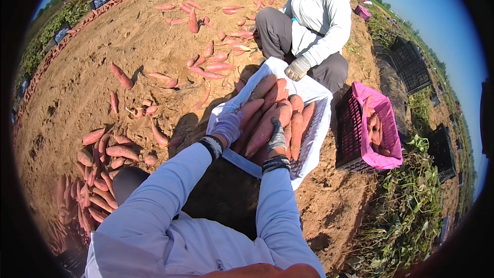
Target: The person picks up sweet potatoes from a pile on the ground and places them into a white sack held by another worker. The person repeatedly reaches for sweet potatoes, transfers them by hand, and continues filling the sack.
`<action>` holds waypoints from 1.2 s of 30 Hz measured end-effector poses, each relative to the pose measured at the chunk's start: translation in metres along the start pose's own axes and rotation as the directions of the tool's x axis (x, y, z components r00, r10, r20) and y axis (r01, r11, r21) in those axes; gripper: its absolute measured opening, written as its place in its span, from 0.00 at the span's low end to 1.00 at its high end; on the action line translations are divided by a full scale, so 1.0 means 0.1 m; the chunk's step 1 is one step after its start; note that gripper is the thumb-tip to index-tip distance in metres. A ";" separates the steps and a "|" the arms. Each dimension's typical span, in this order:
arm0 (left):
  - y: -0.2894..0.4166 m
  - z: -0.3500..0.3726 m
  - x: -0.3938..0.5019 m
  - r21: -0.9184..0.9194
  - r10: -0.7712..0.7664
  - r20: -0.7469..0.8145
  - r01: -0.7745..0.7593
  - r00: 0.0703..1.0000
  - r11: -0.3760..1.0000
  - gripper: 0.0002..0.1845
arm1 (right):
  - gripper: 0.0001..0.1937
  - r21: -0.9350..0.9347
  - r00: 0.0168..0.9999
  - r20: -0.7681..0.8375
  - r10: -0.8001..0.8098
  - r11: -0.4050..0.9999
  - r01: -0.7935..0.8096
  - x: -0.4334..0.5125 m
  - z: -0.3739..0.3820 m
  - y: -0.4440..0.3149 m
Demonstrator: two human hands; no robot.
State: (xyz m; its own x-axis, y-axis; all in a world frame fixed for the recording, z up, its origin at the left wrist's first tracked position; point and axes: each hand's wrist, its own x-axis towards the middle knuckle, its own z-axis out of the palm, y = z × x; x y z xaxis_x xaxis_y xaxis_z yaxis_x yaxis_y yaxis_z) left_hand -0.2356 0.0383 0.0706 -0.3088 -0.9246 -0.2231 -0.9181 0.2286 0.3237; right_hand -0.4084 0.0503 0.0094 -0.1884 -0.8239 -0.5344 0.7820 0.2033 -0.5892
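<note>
In front of me stands a crate lined with white cloth [322,114], heaped with reddish sweet potatoes [297,131]. My left hand [227,126], in a pale knitted glove, grips the near end of a sweet potato [251,111] at the crate's left side. With a grey-coated glove, my right hand [277,138] has its thumb over a large sweet potato [266,130] on top of the heap; its other fingers are mostly hidden. Across the crate a co-worker's gloved hand [298,68] rests at the far rim of the liner.
A co-worker [316,19] squats beyond the crate. To the right stands a black crate with a pink liner [389,123], holding some sweet potatoes. Sweet potatoes lie piled [102,177] at my left and scattered on the soil [218,61]. Cut vines [405,200] lie at right.
</note>
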 end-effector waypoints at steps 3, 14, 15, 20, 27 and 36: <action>0.04 0.38 0.16 0.090 0.014 -0.135 -0.002 0.991 0.996 0.33 | 0.35 -0.078 0.998 -0.018 0.059 0.995 -0.061 0.19 -0.07 0.06; 0.01 0.12 0.03 -0.836 -0.049 -0.152 -0.102 0.987 0.539 0.40 | 0.36 -0.372 0.988 0.079 -0.130 0.916 0.150 0.32 -0.01 0.08; 0.00 0.02 0.00 -0.865 -0.030 -0.192 -0.154 0.981 0.478 0.39 | 0.36 -0.386 0.980 0.090 -0.180 0.901 0.200 0.43 0.00 0.09; -0.37 -0.39 -0.26 -0.971 0.054 -0.153 -0.140 0.987 -0.194 0.42 | 0.40 -0.450 0.920 0.132 -0.370 0.804 0.388 0.69 0.29 0.27; -0.83 -0.84 -1.18 -0.973 -0.084 -0.222 -0.226 0.971 -0.046 0.41 | 0.41 -0.979 0.971 0.170 -0.166 0.084 0.186 0.29 0.59 0.54; -1.19 -0.46 -1.17 -0.982 -0.043 -0.186 -0.187 0.982 -0.033 0.39 | 0.39 -0.984 0.977 0.162 -0.139 -0.103 0.148 0.47 0.57 0.62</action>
State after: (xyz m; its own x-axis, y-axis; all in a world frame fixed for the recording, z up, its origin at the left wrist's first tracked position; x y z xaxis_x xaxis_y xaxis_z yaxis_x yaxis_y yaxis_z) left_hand -0.0788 0.1047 0.1008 -0.2173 -0.9741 -0.0621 0.3321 -0.1336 0.9338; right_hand -0.3353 -0.0062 -0.0176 -0.1969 -0.9189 -0.3418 -0.6929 0.3771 -0.6146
